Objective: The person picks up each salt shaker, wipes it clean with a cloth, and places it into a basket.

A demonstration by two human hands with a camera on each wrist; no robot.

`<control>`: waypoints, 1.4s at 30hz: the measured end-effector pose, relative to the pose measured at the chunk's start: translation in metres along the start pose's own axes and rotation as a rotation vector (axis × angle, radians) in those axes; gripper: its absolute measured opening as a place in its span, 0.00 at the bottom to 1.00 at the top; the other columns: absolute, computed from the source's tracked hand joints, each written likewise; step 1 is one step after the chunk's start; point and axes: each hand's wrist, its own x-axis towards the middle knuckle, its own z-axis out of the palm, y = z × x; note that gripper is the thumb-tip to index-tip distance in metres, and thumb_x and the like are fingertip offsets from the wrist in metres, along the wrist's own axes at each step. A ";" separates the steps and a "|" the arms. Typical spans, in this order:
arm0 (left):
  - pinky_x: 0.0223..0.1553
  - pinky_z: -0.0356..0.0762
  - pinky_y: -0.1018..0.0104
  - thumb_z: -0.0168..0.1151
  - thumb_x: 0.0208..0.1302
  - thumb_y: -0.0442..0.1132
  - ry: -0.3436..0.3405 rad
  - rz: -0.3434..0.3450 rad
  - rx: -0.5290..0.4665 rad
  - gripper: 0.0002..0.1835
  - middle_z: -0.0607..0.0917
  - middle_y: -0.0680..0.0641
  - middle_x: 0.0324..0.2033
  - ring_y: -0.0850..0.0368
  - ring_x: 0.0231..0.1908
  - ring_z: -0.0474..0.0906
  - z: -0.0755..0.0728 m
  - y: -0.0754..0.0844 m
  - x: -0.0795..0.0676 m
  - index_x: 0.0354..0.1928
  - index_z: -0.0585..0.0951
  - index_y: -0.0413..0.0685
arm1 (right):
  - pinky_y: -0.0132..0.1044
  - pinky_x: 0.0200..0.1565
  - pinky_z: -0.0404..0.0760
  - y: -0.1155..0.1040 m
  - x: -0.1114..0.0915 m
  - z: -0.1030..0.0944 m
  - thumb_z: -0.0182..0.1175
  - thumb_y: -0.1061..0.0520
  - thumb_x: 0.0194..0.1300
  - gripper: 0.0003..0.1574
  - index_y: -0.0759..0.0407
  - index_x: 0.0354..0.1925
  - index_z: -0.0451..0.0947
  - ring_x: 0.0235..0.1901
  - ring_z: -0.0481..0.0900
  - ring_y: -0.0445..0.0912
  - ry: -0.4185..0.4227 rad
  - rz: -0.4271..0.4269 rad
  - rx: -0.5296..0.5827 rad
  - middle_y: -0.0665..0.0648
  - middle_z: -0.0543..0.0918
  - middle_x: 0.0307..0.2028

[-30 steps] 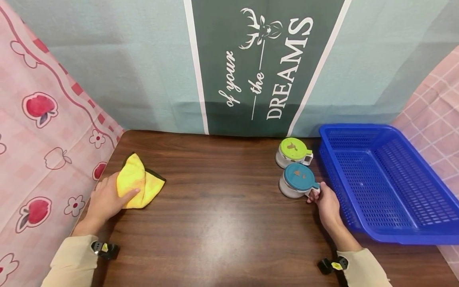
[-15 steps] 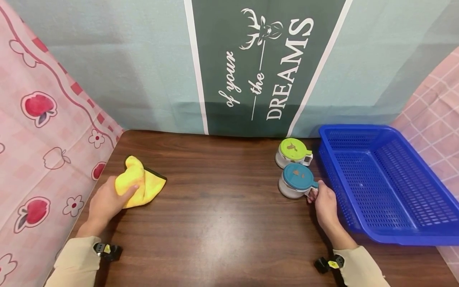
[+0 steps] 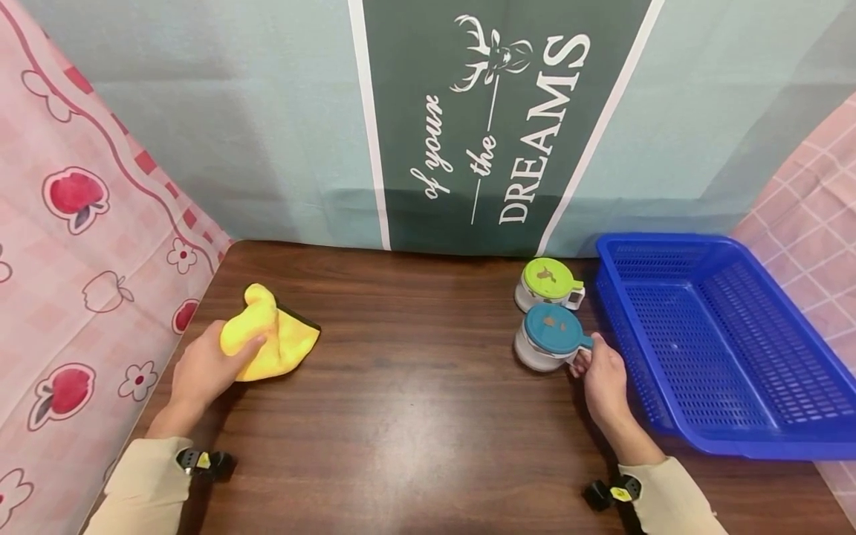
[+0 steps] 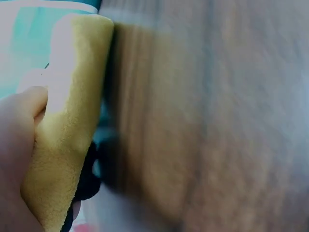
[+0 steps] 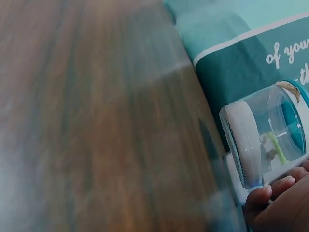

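Hands (image 3: 200,369) (image 3: 606,383) grip a yellow cloth (image 3: 277,342) (left) and teal-lidded jar (image 3: 550,338) (right); only the head view shows the basket (image 3: 762,448).

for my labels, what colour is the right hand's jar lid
The jar lid is teal, clearest in the head view.

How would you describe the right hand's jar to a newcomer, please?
Find the blue basket on the table. Left of it, the right hand grips the nearer jar. Its teal lid sets it apart from the farther jar, whose lid is lime-green.
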 end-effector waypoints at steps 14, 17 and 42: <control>0.28 0.72 0.44 0.70 0.62 0.57 0.071 0.183 -0.011 0.34 0.85 0.33 0.39 0.39 0.32 0.79 -0.008 0.042 0.003 0.62 0.75 0.43 | 0.35 0.25 0.60 -0.018 -0.012 0.018 0.35 0.52 0.83 0.32 0.60 0.18 0.51 0.19 0.53 0.46 -0.058 0.012 0.027 0.48 0.59 0.15; 0.30 0.72 0.42 0.70 0.64 0.53 0.087 0.229 -0.022 0.33 0.85 0.33 0.43 0.38 0.33 0.79 -0.008 0.049 0.005 0.66 0.74 0.47 | 0.35 0.25 0.60 -0.020 -0.013 0.022 0.36 0.52 0.83 0.32 0.60 0.18 0.52 0.19 0.53 0.46 -0.065 0.007 0.024 0.48 0.59 0.15; 0.22 0.69 0.53 0.70 0.58 0.48 0.073 0.311 -0.006 0.17 0.82 0.48 0.27 0.50 0.25 0.75 -0.005 0.123 0.005 0.46 0.84 0.48 | 0.33 0.26 0.63 -0.039 -0.022 0.059 0.35 0.53 0.83 0.33 0.60 0.17 0.52 0.19 0.54 0.44 -0.153 -0.017 0.033 0.47 0.59 0.15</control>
